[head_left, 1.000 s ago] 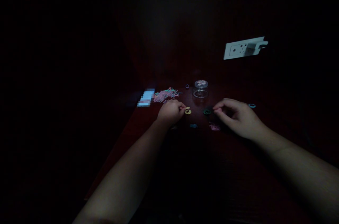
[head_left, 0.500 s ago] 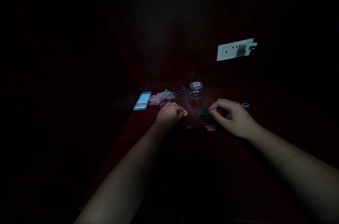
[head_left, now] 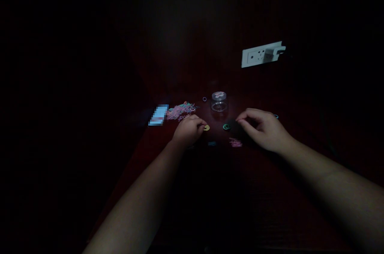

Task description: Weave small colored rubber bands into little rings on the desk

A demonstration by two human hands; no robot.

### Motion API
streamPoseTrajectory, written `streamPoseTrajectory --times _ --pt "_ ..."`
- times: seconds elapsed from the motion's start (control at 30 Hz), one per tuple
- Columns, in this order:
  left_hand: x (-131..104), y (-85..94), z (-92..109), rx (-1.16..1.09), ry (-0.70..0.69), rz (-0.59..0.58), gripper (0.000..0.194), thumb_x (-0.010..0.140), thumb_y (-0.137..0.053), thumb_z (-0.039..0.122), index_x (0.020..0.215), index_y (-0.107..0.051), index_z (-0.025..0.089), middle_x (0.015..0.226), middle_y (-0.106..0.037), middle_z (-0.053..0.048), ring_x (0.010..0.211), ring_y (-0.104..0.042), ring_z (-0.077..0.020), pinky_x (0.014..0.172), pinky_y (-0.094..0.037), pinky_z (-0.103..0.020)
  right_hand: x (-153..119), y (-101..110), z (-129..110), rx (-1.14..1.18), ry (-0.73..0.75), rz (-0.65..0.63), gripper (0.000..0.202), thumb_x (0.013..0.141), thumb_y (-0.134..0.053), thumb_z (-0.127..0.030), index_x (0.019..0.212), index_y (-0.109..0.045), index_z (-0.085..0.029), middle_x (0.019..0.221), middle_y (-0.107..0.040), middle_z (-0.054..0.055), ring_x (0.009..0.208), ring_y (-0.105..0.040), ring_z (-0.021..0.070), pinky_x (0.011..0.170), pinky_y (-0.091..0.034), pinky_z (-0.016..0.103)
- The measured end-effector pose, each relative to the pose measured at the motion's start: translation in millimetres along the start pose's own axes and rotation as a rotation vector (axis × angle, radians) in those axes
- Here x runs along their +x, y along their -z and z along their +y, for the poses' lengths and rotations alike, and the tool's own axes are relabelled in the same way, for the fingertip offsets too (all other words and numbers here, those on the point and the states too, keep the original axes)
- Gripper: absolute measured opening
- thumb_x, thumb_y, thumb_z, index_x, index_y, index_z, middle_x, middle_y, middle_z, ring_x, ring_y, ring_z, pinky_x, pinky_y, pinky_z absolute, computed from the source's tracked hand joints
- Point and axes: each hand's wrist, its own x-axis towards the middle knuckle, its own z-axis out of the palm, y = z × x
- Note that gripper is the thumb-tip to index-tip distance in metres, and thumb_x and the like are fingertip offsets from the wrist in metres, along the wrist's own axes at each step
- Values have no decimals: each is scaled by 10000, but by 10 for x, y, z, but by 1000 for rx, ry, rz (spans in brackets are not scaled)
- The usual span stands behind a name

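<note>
Two bare hands reach over a dark red table [head_left: 228, 190], with small loops lying between them. Round yellow bands [head_left: 207, 128] lie right at the fingertips of the left hand [head_left: 188, 130], whose thumb and index finger are close together; whether they grip a band, I cannot tell. Dark green round bands [head_left: 226, 127] lie on the table, near the fingertips of the right hand [head_left: 264, 128] but apart from them. Its thumb and index finger bend towards each other, tips close; whether something thin sits between them is too dark to tell.

Both forearms come in from the lower edge and right side, angled inward, the left palm facing down and the right hand turned sideways.

Nearer the wearer lie a small bluish bunch [head_left: 212, 143] and a pink bunch of thin bands [head_left: 236, 143]. Beyond stands a clear round lidded jar [head_left: 219, 104], with a multicoloured heap of bands [head_left: 181, 111] to its left, beside a lit, pixelated rectangular screen [head_left: 158, 115].
</note>
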Motion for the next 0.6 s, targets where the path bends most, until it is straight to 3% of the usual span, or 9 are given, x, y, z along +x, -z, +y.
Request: streamPoseTrajectory --times 0.23,0.47,0.6 --pt "9 -28 -36 -54 -88 -29 175 881 -565 198 962 -720 207 1039 -722 -26 996 -635 -191 968 -465 -361 -1 88 59 -29 -106 99 141 911 -525 -270 848 -629 -198 839 -691 67 731 -640 212 563 -450 293" --pt "-11 -22 -20 -32 -6 -82 196 854 -574 190 985 -712 237 1031 -736 -3 976 -651 -195 923 -494 -339 4 104 164 -12 -140 278 132 927 -489 -242 889 -613 -213 731 -621 31 623 -575 178 551 -426 291" --pt "-12 46 -47 -15 28 6 213 876 -552 193 1015 -708 232 1067 -730 -13 1035 -640 -208 978 -478 -344 -5 85 191 86 -176 278 144 944 -456 -247 913 -594 -224 657 -563 7 563 -540 164 518 -411 283"
